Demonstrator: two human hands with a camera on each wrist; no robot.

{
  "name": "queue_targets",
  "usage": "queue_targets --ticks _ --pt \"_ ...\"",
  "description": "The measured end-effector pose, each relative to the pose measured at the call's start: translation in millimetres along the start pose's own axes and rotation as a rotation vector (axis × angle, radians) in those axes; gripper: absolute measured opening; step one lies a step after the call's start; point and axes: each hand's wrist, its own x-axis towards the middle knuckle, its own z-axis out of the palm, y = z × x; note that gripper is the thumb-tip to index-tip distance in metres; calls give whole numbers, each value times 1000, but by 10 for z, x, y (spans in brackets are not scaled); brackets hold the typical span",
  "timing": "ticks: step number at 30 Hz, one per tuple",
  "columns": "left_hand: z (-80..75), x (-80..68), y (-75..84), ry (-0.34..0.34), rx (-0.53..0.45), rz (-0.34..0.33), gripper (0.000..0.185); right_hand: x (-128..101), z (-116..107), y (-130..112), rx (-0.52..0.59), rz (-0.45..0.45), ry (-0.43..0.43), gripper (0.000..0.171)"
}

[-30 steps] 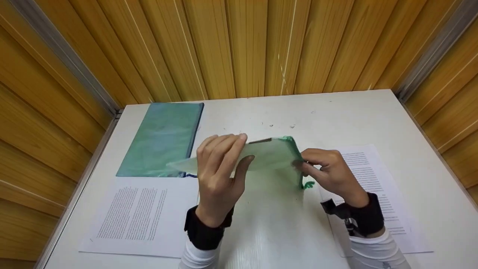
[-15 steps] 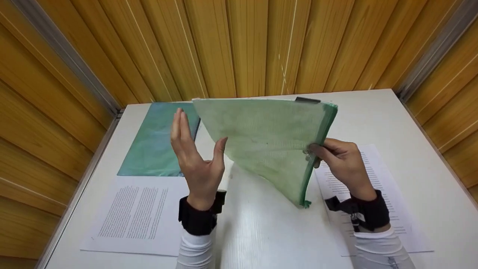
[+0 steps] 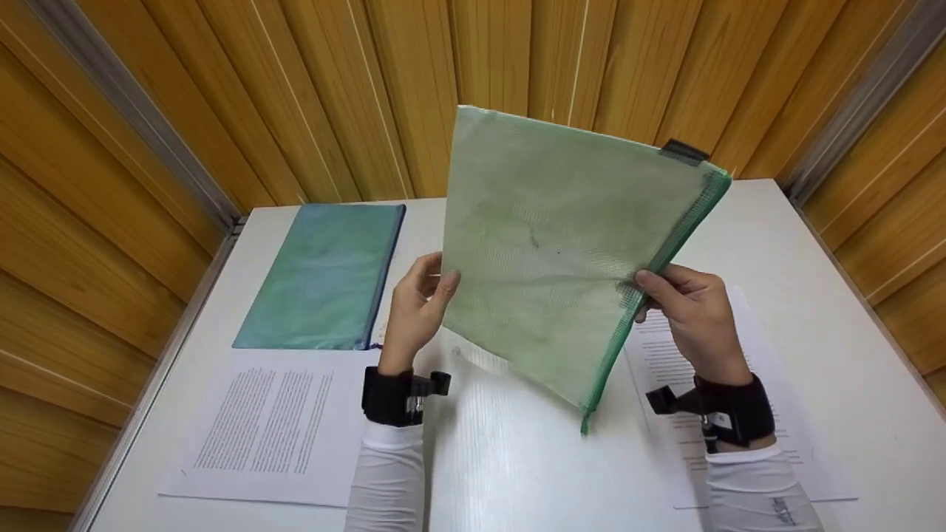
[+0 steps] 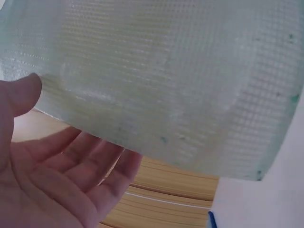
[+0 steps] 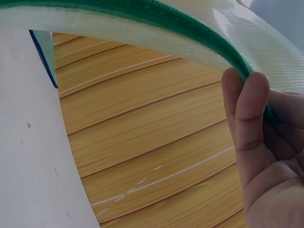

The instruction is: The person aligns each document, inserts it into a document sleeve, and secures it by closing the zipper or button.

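A pale green mesh zip pouch (image 3: 550, 251) is held up above the table, tilted, its green zipper edge on the right. My right hand (image 3: 695, 318) pinches that zipper edge; the right wrist view shows the fingertips (image 5: 254, 88) squeezing the green strip (image 5: 180, 21). On the pouch's opposite edge is my left hand (image 3: 417, 307), thumb on the near face and fingers behind it. In the left wrist view, the thumb (image 4: 28, 92) touches the mesh (image 4: 156, 80), and the fingertips are hidden behind the lower edge. A black tab (image 3: 684, 151) sits on the pouch's top edge.
A blue-green zip pouch (image 3: 321, 277) lies flat at the table's back left. Below it are printed sheets (image 3: 259, 425), and another printed stack (image 3: 768, 443) lies at right, partly under my right arm. Wood-patterned walls (image 3: 488, 59) enclose the white table (image 3: 517, 473).
The pouch has been lifted and turned from nearly edge-on to facing me. My left hand came off it, opened wide, then took hold of its left edge. My right hand kept the zipper edge.
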Motion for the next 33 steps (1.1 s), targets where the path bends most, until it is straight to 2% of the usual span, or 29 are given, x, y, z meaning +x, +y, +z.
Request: queue_targets --ticks 3,6,11,15,22,26,33 --pt "-4 12 -65 -87 -66 -53 24 19 -41 37 30 29 31 18" --pt "13 25 -96 -106 -99 -67 16 36 -70 70 33 66 72 18" --pt "52 32 -124 -51 -72 -20 13 62 -73 127 4 124 166 14" --pt "80 24 -77 12 -40 31 14 84 -75 186 -10 160 226 11" --pt "92 19 26 143 14 91 12 115 -103 261 -87 258 191 10" --pt "92 23 6 167 20 43 11 153 -108 307 -182 290 165 12" --pt "126 44 -140 156 30 -126 12 305 -155 450 -242 384 91 13"
